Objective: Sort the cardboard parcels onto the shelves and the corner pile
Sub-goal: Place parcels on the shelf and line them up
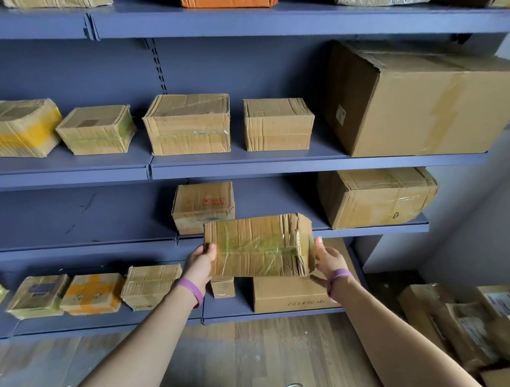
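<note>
left hand and right hand hold a taped parcel before blue shelves, wood floor below.

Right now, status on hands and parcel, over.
Left hand and right hand hold taped parcel by its ends. Parcel in air before shelf. Red-stamped box behind it.
</note>
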